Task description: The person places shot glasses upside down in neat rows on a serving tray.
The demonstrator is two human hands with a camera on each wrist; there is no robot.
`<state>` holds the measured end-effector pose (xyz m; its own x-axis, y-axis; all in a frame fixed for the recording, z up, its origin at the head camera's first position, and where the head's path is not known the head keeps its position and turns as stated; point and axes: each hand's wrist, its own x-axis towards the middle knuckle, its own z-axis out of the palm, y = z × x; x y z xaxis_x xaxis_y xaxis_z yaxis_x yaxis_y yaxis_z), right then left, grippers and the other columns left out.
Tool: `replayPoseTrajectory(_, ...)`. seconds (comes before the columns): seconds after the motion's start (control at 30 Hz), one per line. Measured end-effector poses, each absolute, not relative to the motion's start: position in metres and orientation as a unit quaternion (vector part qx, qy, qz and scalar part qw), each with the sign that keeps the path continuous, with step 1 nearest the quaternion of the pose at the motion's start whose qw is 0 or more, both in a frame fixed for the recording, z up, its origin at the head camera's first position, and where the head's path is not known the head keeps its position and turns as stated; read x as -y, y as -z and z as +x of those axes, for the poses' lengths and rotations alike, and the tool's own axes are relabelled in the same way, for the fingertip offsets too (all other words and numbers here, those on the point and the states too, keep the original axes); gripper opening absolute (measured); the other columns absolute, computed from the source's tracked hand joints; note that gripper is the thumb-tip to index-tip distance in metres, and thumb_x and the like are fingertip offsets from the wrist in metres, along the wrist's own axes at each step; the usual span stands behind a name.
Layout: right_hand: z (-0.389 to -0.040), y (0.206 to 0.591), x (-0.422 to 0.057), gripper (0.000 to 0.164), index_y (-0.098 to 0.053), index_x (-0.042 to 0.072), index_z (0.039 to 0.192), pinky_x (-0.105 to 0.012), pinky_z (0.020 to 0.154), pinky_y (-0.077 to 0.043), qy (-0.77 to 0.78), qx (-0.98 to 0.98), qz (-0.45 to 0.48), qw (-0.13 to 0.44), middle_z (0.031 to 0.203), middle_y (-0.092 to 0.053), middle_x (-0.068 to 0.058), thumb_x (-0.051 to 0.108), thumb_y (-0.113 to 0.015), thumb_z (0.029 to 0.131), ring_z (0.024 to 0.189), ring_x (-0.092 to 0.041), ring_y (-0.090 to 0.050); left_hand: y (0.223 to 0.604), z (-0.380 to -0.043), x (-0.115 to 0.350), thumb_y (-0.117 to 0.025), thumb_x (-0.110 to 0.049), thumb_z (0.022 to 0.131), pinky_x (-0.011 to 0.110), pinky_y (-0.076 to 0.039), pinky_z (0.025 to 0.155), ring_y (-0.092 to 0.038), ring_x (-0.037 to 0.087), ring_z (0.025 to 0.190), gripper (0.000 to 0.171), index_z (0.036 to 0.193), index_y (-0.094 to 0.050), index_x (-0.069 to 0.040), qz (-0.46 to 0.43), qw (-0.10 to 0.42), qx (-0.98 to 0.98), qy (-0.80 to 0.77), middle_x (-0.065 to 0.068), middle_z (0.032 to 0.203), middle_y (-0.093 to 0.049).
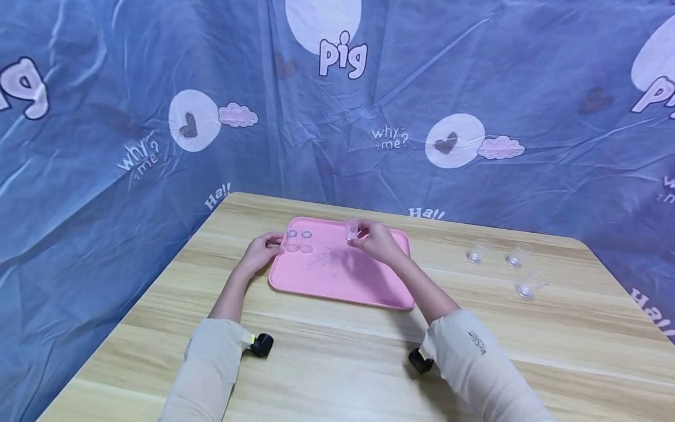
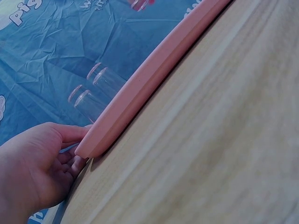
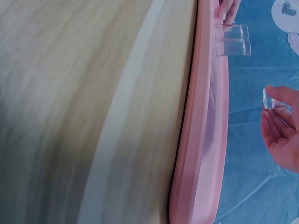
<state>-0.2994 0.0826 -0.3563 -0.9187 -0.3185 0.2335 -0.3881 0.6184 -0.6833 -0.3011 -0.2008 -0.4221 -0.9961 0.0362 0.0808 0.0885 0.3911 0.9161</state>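
Note:
A pink tray (image 1: 343, 281) lies on the wooden table. My left hand (image 1: 260, 253) grips its left rim, thumb over the edge and fingers curled at the side, as the left wrist view shows. Two small clear cups (image 3: 233, 46) stand side by side in the tray close to that hand, their thick-ringed ends upward. Over the far part of the tray, my right hand (image 1: 378, 241) pinches another clear cup (image 1: 351, 230) between thumb and fingers. In the right wrist view the right hand (image 3: 285, 126) holds this cup apart from the two in the tray.
On the table's right side stand three more clear cups, the left one (image 1: 477, 251), the far one (image 1: 519, 255) and the nearer one (image 1: 530, 285). A blue printed curtain (image 1: 337, 117) hangs behind the wooden table (image 1: 327, 363).

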Motion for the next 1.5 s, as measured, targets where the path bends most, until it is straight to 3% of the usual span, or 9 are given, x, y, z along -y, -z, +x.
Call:
replayPoseTrajectory(0.4, -0.308, 0.362, -0.066, 0.026, -0.061, -0.005, 0.097, -0.028, 0.068, -0.049, -0.399, 0.894, 0.203, 0.022, 0.083, -0.062, -0.011, 0.003, -0.071, 0.074, 0.078, -0.022, -0.057, 0.421, -0.301, 0.2, -0.058, 0.004, 0.082, 0.038, -0.042, 0.09, -0.053, 0.033, 0.102, 0.043, 0.125, -0.049, 0.009, -0.039, 0.023, 0.832, 0.552, 0.024, 0.115, -0.055)
replayPoseTrajectory(0.8, -0.308, 0.365, -0.058, 0.017, -0.063, -0.004, 0.092, -0.028, 0.067, -0.046, -0.347, 0.902, 0.253, 0.048, 0.088, -0.053, -0.012, 0.005, -0.07, 0.079, 0.075, -0.02, -0.053, 0.422, -0.305, 0.201, -0.058, 0.003, 0.082, 0.037, -0.042, 0.091, -0.052, 0.032, 0.102, 0.044, 0.125, -0.05, 0.007, -0.034, 0.024, 0.835, 0.548, 0.023, 0.114, -0.056)
replayPoseTrajectory(1.23, -0.31, 0.364, -0.056, 0.017, -0.062, -0.003, 0.093, -0.03, 0.072, -0.05, -0.374, 0.894, 0.242, 0.044, 0.084, -0.063, -0.01, 0.005, -0.069, 0.079, 0.079, -0.023, -0.06, 0.421, -0.304, 0.201, -0.058, 0.003, 0.083, 0.037, -0.044, 0.088, -0.053, 0.032, 0.101, 0.043, 0.125, -0.049, 0.008, -0.029, 0.022, 0.834, 0.55, 0.023, 0.114, -0.056)
replayPoseTrajectory(1.5, -0.313, 0.363, -0.052, 0.03, -0.056, -0.004, 0.099, -0.03, 0.073, -0.049, -0.417, 0.882, 0.212, 0.064, 0.086, -0.061, -0.012, 0.002, -0.073, 0.075, 0.08, -0.024, -0.058, 0.42, -0.303, 0.2, -0.057, 0.004, 0.084, 0.036, -0.044, 0.089, -0.053, 0.033, 0.103, 0.043, 0.126, -0.048, 0.008, -0.027, 0.014, 0.833, 0.552, 0.024, 0.116, -0.055)
